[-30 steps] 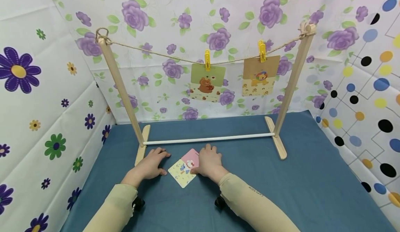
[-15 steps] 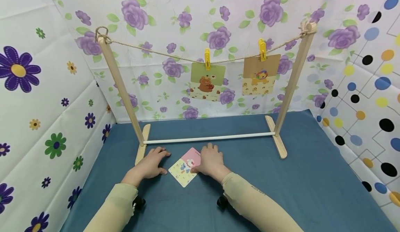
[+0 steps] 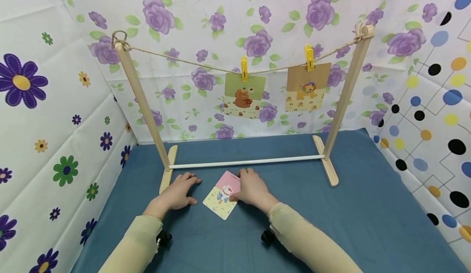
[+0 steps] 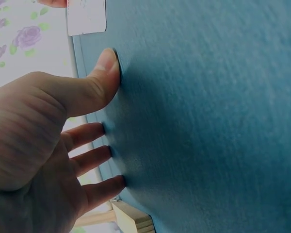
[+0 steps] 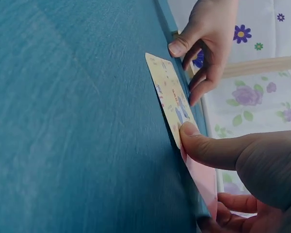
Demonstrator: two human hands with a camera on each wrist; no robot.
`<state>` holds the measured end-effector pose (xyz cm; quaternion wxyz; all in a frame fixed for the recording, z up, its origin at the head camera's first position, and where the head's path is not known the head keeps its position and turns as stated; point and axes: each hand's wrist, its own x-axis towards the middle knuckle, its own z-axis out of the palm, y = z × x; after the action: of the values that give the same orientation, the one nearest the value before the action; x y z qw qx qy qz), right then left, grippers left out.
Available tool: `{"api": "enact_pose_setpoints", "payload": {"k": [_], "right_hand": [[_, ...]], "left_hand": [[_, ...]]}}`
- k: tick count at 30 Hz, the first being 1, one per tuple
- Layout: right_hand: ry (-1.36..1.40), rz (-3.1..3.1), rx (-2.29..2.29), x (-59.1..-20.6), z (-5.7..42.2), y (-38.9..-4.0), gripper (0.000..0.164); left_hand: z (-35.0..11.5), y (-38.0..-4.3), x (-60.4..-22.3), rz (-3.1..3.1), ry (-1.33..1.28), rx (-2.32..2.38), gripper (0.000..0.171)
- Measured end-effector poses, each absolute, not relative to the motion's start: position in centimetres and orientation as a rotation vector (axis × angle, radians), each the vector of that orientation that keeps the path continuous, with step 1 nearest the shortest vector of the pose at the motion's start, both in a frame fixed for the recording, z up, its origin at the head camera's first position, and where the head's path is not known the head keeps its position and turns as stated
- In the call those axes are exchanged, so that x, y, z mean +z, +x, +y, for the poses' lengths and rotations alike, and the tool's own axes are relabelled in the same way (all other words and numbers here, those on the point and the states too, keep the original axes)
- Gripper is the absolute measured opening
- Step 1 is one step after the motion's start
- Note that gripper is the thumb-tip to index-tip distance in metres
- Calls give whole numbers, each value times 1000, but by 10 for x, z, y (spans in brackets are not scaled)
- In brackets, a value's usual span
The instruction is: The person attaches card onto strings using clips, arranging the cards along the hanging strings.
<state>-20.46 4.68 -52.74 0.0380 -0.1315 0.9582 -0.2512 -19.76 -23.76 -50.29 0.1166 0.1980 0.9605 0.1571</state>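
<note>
A pink-and-yellow card (image 3: 220, 201) with a white rabbit picture lies tilted at the front middle of the table, near its cloth surface. My right hand (image 3: 253, 189) pinches its right edge, thumb on the printed face; in the right wrist view the thumb (image 5: 196, 143) presses near the colour boundary and the fingers are at the pink end. Some shadow shows under the card's long edge. To the card's left, my left hand (image 3: 176, 194) rests on the cloth, fingers spread and holding nothing. The left wrist view shows its thumb (image 4: 99, 82) apart from the fingers.
Behind the hands stands a wooden rack with a left post (image 3: 141, 105), a right post (image 3: 347, 97) and a white crossbar (image 3: 246, 162). From its rope (image 3: 184, 63), yellow clothespins (image 3: 244, 69) hold a bear card (image 3: 243, 96) and a lion card (image 3: 307, 88). Patterned cloth walls surround the blue tablecloth (image 3: 312, 220).
My right hand has slid slightly to the right, drawing the rabbit card along and turning it a little. The left hand has stayed in place.
</note>
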Motion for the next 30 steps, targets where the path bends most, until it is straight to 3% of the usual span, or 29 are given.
{"api": "enact_pose_setpoints", "payload": {"k": [21, 30], "right_hand": [[-513, 2638, -1220, -533, 75, -215, 74], [-455, 2481, -1413, -530, 83, -216, 84]], "left_hand": [[-241, -196, -506, 2802, 604, 471, 66], [-241, -196, -504, 2795, 602, 483, 66]]}}
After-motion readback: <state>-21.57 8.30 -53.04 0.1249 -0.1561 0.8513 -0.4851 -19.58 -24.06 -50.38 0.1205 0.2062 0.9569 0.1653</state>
